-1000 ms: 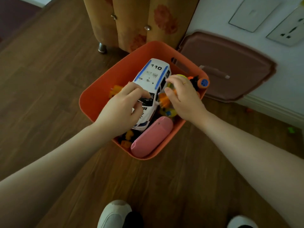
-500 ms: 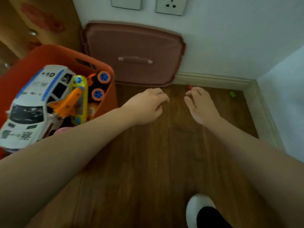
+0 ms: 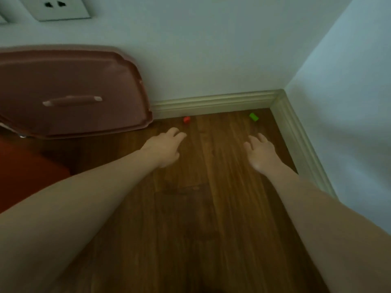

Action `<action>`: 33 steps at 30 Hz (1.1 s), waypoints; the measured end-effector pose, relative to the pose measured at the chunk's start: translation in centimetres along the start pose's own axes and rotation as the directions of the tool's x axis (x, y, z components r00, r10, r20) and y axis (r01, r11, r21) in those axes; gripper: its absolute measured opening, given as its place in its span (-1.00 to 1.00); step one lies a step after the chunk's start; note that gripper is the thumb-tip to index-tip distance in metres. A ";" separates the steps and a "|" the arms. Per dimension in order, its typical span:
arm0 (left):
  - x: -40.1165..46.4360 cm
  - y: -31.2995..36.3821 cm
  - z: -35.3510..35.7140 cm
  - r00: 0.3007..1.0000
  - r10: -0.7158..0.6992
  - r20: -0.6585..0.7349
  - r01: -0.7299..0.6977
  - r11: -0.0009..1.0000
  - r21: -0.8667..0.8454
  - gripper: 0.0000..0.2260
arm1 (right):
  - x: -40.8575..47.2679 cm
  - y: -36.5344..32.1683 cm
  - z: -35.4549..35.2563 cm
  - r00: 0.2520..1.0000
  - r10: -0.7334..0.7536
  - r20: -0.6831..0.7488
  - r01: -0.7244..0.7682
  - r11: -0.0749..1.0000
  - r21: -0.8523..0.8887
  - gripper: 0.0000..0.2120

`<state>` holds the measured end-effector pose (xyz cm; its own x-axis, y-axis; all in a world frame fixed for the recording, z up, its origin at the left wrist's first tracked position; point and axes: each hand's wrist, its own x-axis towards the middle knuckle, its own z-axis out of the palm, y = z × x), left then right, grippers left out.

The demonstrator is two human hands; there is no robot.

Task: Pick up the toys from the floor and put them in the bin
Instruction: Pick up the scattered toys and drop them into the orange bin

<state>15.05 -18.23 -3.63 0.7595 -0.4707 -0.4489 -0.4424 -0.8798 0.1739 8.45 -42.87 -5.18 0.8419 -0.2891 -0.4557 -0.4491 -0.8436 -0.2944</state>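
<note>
A: What fills the view, biggest first?

B: The wooden floor (image 3: 211, 208) and the two pale walls meeting in a corner at about one o'clock. Next the brownish-pink lid (image 3: 69, 92) leaning on the wall at ten o'clock, with a wall socket (image 3: 61, 7) above it at eleven. Only a dark orange-red edge of the bin (image 3: 25, 172) shows, at nine o'clock.

A: And the hands?

B: Both reach forward, low over the boards. The left hand (image 3: 167, 146) has its fingers loosely curled together and holds nothing. The right hand (image 3: 261, 153) has its fingers spread, grip empty too.

A: The toys?

B: Two tiny pieces lie by the skirting board. The red piece (image 3: 186, 119) sits at twelve o'clock, just beyond the left fingertips, not yet touched. The green piece (image 3: 253, 116) is at one o'clock near the corner, a little ahead of the right hand.

A: How do they look?

B: Small, chunky and brightly coloured; too blurred to say more.

A: Progress?

B: I judge it late: these two are the only toys visible on the floor. What the bin holds can't be seen.
</note>
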 end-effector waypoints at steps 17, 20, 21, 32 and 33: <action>11.9 -0.6 2.3 0.975 -0.185 0.123 0.176 0.981 0.078 -0.37 | 14.6 4.7 -0.3 0.999 -0.046 -0.012 0.045 0.997 -0.065 -0.44; 12.2 -0.8 2.6 0.979 -0.194 0.065 0.189 0.980 0.067 -0.46 | 14.8 4.3 0.1 0.998 -0.033 0.058 0.038 0.996 -0.076 -0.42; 12.1 -0.7 2.8 0.982 -0.188 0.034 0.186 0.981 0.053 -0.51 | 14.7 4.3 0.4 0.997 -0.047 0.065 0.053 0.994 -0.097 -0.43; 10.3 -0.5 4.7 0.986 -0.167 -0.030 0.168 0.985 0.038 -0.75 | 11.2 0.9 3.7 0.978 -0.146 -0.146 0.130 0.985 -0.112 -0.46; 10.2 -0.4 4.6 0.979 -0.174 -0.107 0.174 0.985 -0.014 -0.77 | 10.8 0.3 4.1 0.973 -0.181 -0.144 0.161 0.977 -0.140 -0.50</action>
<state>20.81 -22.42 -12.28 0.8715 -0.3148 -0.3760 -0.2973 -0.9490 0.1052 16.15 -44.42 -13.59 0.9436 -0.1935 -0.2688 -0.2608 -0.9342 -0.2432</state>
